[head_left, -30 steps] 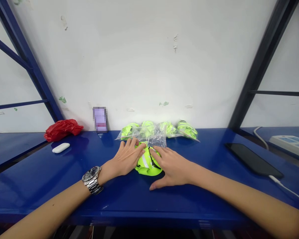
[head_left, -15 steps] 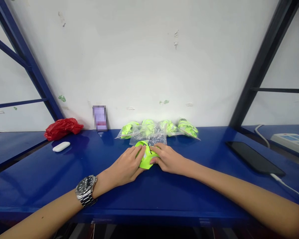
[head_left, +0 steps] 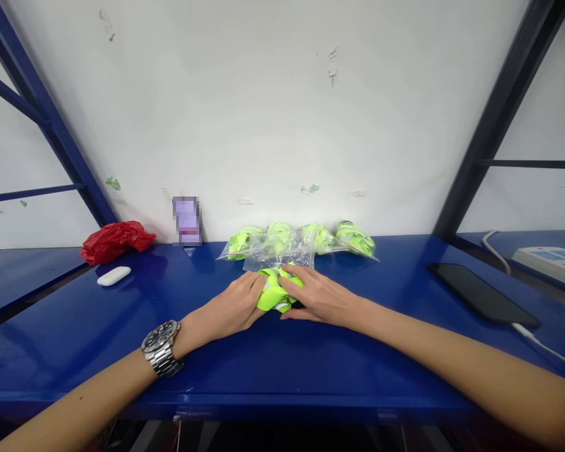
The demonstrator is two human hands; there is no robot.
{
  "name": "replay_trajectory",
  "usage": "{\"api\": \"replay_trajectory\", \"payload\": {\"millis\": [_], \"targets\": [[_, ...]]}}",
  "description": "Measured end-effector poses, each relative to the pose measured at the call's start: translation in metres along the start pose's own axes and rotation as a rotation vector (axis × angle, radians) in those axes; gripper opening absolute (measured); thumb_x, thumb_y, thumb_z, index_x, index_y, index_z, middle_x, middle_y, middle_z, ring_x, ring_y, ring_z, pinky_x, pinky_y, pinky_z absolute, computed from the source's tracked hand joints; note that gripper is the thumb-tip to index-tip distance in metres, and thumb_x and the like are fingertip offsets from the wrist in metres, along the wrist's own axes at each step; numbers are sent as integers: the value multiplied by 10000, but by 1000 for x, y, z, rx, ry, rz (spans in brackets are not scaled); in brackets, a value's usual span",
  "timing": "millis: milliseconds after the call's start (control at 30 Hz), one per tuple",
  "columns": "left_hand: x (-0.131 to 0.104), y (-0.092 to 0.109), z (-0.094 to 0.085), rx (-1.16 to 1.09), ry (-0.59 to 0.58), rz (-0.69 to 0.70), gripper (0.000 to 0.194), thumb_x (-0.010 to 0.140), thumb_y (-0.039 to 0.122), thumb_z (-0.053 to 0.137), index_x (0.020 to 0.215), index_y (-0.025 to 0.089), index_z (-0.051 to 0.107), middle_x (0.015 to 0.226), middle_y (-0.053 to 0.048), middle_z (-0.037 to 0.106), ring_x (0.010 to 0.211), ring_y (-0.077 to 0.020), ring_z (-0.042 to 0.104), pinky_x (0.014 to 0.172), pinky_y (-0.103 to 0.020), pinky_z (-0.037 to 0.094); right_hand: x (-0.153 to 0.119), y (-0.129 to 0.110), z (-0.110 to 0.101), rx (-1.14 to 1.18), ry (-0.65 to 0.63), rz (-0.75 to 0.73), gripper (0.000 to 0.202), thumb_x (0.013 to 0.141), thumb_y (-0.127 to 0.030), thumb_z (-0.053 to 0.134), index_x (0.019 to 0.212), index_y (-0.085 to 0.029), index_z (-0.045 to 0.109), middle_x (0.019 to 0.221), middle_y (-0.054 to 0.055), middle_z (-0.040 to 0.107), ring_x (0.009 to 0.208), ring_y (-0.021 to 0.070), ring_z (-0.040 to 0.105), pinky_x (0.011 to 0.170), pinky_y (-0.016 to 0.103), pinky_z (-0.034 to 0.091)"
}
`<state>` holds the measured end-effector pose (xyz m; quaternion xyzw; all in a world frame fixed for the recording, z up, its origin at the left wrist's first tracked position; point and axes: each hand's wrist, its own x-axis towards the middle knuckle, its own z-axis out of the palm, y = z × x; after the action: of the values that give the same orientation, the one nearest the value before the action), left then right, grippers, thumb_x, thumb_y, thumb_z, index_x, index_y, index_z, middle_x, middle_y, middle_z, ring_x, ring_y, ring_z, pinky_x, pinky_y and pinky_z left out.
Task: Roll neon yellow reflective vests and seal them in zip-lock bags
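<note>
Between my two hands is a bundle of neon yellow-green fabric [head_left: 274, 296] with pale grey strips, like a folded reflective vest. My left hand [head_left: 238, 302], with a metal watch [head_left: 161, 345] on its wrist, grips the bundle's left side. The fingers of my right hand [head_left: 317, 296] press on its top and right side, thumb low along the near edge. Just behind the bundle lies a clear plastic bag [head_left: 258, 254]. Several zip bags with the same neon fabric [head_left: 354, 240] stand in a row against the wall.
On the blue table [head_left: 282, 370], a red plastic bag [head_left: 117, 242] and a white oval case [head_left: 114, 276] lie left. A blurred phone-like screen [head_left: 187, 221] leans on the wall. At right are a black phone [head_left: 483, 294] on a white cable and a white power strip [head_left: 550, 263].
The neon fabric has been turned and pressed into a more crumpled bundle, showing more grey strip. My right fingers have shifted over its top. The view has tilted slightly.
</note>
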<state>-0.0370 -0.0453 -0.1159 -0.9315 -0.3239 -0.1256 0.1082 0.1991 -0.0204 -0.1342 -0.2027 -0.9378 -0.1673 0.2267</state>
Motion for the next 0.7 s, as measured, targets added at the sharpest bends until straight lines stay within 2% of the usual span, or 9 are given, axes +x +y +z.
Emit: {"api": "replay_trajectory", "payload": {"millis": [100,233,267,333,433,500,567,700], "targets": [[-8,3,-1,-101,12,-42,358,966,301,397,1290,151,371,1142,-137,547,1022,-249,532,872,-414,476,2,-5,-5,-21,-26,-15,697,875,-503,540,1390,-113,280,1186,228,498,1077,333,553,830,464,504],[-16,5,3,-163,71,-91,548,985,315,363,1456,192,110,1174,-134,545,1014,-232,540,862,-402,475,6,-11,-11,44,-96,7,805,857,-556,534,1440,-106,208,1108,203,536,978,317,571,786,457,506],[-16,5,4,-154,79,-90,550,991,329,351,1463,203,98,1127,-119,563,960,-222,548,828,-388,481,6,-12,-11,62,-104,26,835,849,-576,531,1440,-88,199,1073,195,549,945,311,573,770,454,508],[-17,5,7,-102,76,-60,468,998,342,332,1438,242,207,1038,-89,581,845,-202,534,757,-357,482,5,-13,-10,70,-116,61,841,842,-573,544,1420,-55,220,1019,182,560,905,302,570,751,445,507],[-16,5,9,-33,42,9,382,994,348,345,1369,275,351,1116,-102,565,836,-198,494,760,-352,474,2,-12,-6,39,-157,84,627,885,-457,537,1315,-38,357,976,170,556,873,284,562,732,420,502],[-16,5,8,-56,18,39,495,954,427,434,1403,267,303,1240,-124,517,905,-214,480,820,-377,473,1,-9,-4,63,-193,85,443,926,-377,485,1232,-62,430,947,152,552,826,256,561,701,392,497],[-15,5,6,-96,10,26,607,922,462,486,1437,259,236,1285,-130,491,968,-230,473,863,-394,469,0,-7,-3,136,-202,97,354,953,-352,438,1192,-91,453,937,136,552,796,233,562,677,367,490],[-13,6,3,-160,-1,-46,481,976,336,406,1426,257,256,1110,-109,555,926,-216,512,798,-355,484,1,-4,-11,297,-181,122,287,965,-373,416,1115,-138,487,909,108,582,767,211,574,658,338,466]]}}
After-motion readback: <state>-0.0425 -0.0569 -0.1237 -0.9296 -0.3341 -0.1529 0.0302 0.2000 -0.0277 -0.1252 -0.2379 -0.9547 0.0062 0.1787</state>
